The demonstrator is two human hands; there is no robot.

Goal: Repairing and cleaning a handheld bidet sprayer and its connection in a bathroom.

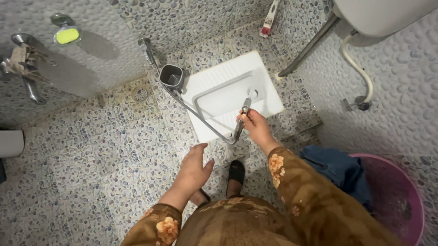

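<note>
The spray hose (240, 120) was gripped tight in the right hand (256, 128), its nozzle aimed down at the white floor toilet (230, 91) so water would land inside. The left hand (194, 167) hung open and empty over the pebble floor (79, 156).

1. A squat toilet pan (230, 91) sits set into the floor (89, 156), directly ahead of the person.
2. The right hand (255, 128) holds a spray nozzle (242, 116) over the pan's near edge; its hose (190, 109) runs left to a wall tap (144, 46).
3. A small bin (172, 76) stands at the pan's left corner, a floor drain (140, 94) further left.
4. The left hand (195, 166) hangs free nearer the body.
5. A tub (400, 195) stands to the right, cloth (340, 170) draped in it.
</note>
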